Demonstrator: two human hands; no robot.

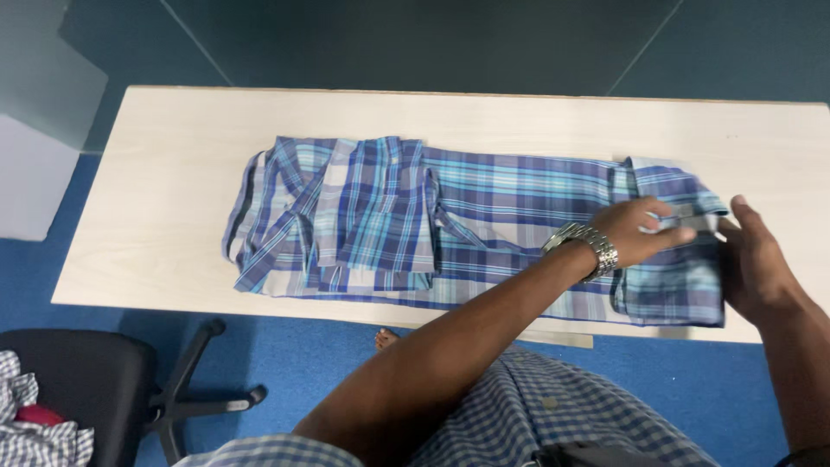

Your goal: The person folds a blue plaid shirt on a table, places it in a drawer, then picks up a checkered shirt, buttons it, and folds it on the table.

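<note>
So there was just one plaid shirt (484, 225) on the one pale wooden table (173, 173), blue and white checks, laid out long ways and partly folded, with the left end doubled over into a neat stack. Two hands were on it, both at the right end near the collar.

The left hand (644, 229) reached across from the lower middle, forearm angled up and to the right, one metal wristwatch (588, 246) on the wrist. Its fingers were stretched out and lay flat on the cloth, pointing right, pressing rather than gripping as far as I could see.

The right hand (761, 264) sat at the shirt's right edge, palm facing inward, thumb up, fingers held open along the folded edge, touching it. Couldn't tell if anything was pinched underneath.

Off the table: one black office chair (95, 380) at lower left, on the blue floor (285, 355), with some checked cloth (35, 432) piled on it.
</note>
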